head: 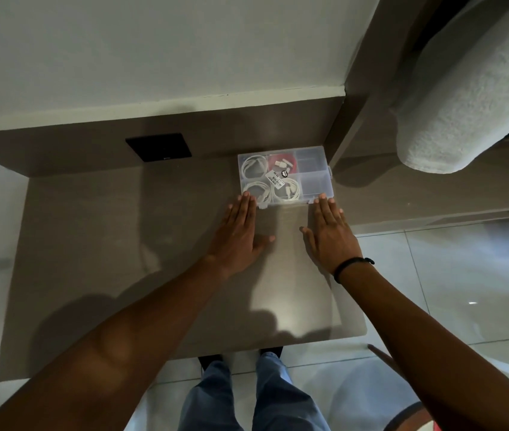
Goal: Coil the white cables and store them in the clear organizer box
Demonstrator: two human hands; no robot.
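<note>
While both flat, splayed hands — left hand (240, 231), right hand (330, 234) — grip nothing, fingertips touch closed organizer box (312, 181), coiled white cables (254, 164) inside

Clear plastic on a smooth brown desk

The organizer box (284, 178) is see-through plastic, slightly frosted, with a paper label (279, 178) on its lid and smooth white cables (254, 165) showing through. The desk (122, 244) looks like matt laminate with a faint grain and a soft sheen near the front. A black panel (158, 147) lies flat and matt. The floor tiles (464, 290) are glossy; the grey cloth (470, 98) looks rough and nubbly.
</note>
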